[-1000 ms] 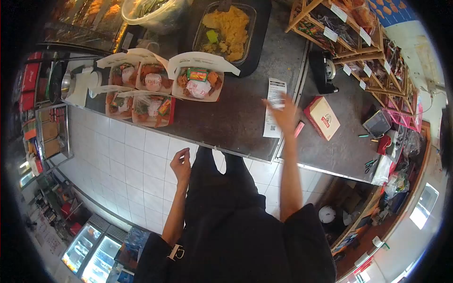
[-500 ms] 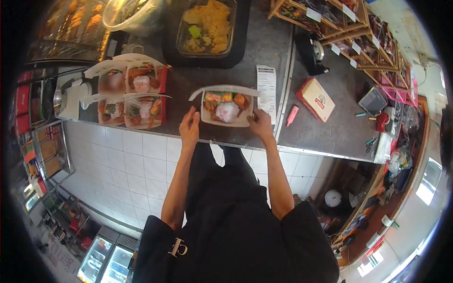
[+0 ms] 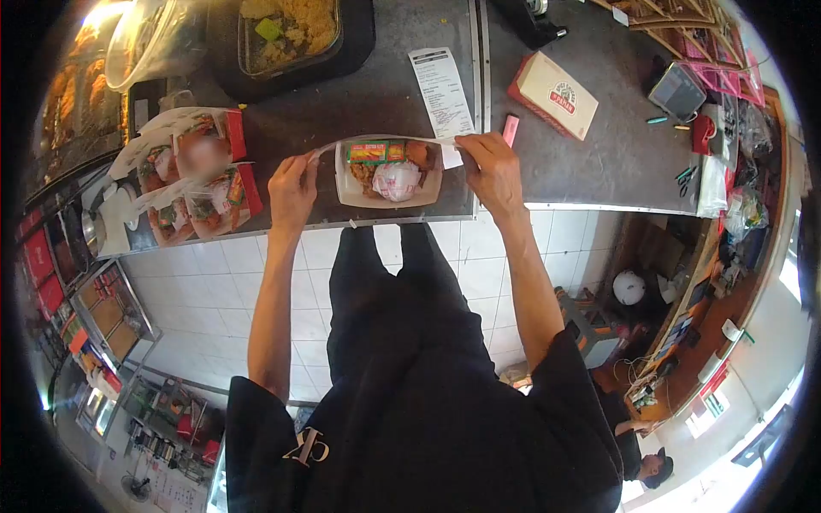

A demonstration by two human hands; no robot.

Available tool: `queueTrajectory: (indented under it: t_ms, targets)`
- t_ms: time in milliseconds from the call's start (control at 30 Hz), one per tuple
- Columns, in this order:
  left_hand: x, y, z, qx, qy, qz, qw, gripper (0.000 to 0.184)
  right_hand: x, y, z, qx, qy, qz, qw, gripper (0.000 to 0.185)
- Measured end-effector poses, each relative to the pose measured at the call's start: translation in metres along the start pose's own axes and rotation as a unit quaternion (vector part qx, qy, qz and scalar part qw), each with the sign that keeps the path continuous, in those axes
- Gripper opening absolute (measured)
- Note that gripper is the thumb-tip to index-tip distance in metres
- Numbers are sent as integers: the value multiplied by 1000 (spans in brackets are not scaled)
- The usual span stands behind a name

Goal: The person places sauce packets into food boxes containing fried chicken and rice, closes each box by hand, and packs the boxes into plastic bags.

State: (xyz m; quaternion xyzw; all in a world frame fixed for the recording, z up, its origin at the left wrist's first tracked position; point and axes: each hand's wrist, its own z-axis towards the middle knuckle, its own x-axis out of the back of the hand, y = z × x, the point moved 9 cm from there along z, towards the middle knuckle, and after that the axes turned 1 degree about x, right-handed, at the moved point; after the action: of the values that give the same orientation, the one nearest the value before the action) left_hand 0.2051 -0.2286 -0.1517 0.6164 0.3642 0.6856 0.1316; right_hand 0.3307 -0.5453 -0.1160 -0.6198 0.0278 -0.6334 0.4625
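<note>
An open cardboard food box [image 3: 346, 193] sits near the counter's front edge. In it are a round paper-wrapped bundle [image 3: 396, 182], green and red sachets [image 3: 376, 152] and brown fried pieces [image 3: 419, 155]. The lid flap [image 3: 392, 138] stands up along the box's far side, seen edge-on. My left hand [image 3: 292, 190] pinches the flap's left end. At the opposite end, my right hand [image 3: 495, 173] has its thumb and fingers closed on the flap. A printed receipt [image 3: 441, 90] lies just behind the box, partly under the flap's right side.
Several filled boxes [image 3: 245, 190] with open lids stand at left. Behind them are a clear tub [image 3: 154, 43] and a glass tray of crumbly food [image 3: 286, 64]. At right lie a pink marker [image 3: 510, 130], a closed box [image 3: 556, 94], a small screen device [image 3: 677, 91] and scissors [image 3: 685, 176]. Another person [image 3: 647, 462] is at lower right.
Both hands have moved from the box's sides up to the lid flap's ends and closed on them. The flap now looks straighter. The camera view has shifted.
</note>
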Motion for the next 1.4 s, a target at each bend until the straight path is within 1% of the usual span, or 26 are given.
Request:
queueTrajectory:
  t_ms: [33,67,167,200,233,300,333,433,533,633,667,700,733,767,800,833,867,967,1000,1033,1100,1133,1233,1300,1367,1400]
  targets:
    - [-5,-5,2,1,-35,31,999,32,-5,3,-3,8,-10,8,1000,32]
    - [0,6,-2,-65,24,23,997,27,-5,-1,-14,24,7,16,1000,33]
    - [-29,-19,-31,-64,63,25,996,27,-39,10,-59,-74,71,42,994,39]
    - [-38,-26,-37,-1,77,-33,997,24,-54,20,-73,-135,91,68,984,44]
    - [-48,-36,-41,69,81,-111,988,24,-63,23,-75,-178,96,86,976,43]
    - [-68,-55,-55,210,81,-260,939,24,-75,28,-87,-267,102,121,951,43]
    - [-71,-52,-59,228,87,-322,915,28,-70,25,-84,-286,106,148,941,42]
    - [-69,-40,-59,256,88,-307,912,30,-53,20,-73,-326,55,216,919,41]
    - [-75,-41,-60,268,77,-273,921,30,-63,24,-71,-298,16,148,943,39]
    - [-71,-42,-57,214,76,-221,949,30,-78,36,-78,-291,-5,118,949,35]
    - [-75,-55,-55,225,71,-253,938,29,-75,40,-74,-283,-13,121,951,34]
    - [-60,-47,-41,128,72,-153,977,28,-71,41,-72,-280,-25,126,951,33]
    - [-46,-36,-33,147,50,-70,985,30,-61,41,-63,-281,-49,127,950,30]
    - [-29,-20,-20,92,32,-15,995,31,-48,40,-51,-284,-71,127,948,29]
    - [-19,-18,-9,109,22,-22,994,30,-34,37,-38,-275,-64,120,952,28]
    - [-9,-17,2,130,8,9,991,28,-23,34,-25,-263,-53,112,957,27]
    - [2,-6,12,90,29,11,995,28,-20,36,-20,-275,-49,111,954,27]
    - [4,-12,20,81,75,-43,993,30,-13,36,-15,-287,-10,109,952,28]
    - [1,-10,17,100,33,-54,993,32,-13,35,-19,-275,18,112,955,28]
    - [3,-10,14,104,66,-84,989,34,-13,33,-22,-265,45,115,956,28]
    - [-4,-19,-4,117,125,-143,975,39,-8,33,-44,-304,77,49,948,26]
    - [-10,-27,-8,135,101,-148,974,51,-5,33,-56,-323,93,15,942,24]
    - [-29,-45,-33,195,106,-192,956,57,-46,23,-87,-319,-5,23,947,26]
    - [-57,-62,-45,220,76,-256,938,60,-66,-23,-60,-173,20,49,984,24]
    - [-77,-53,-60,258,31,-291,921,59,-90,-93,5,12,14,-20,1000,21]
    - [-79,-50,-63,259,17,-297,919,55,-116,-92,15,2,-45,-61,997,20]
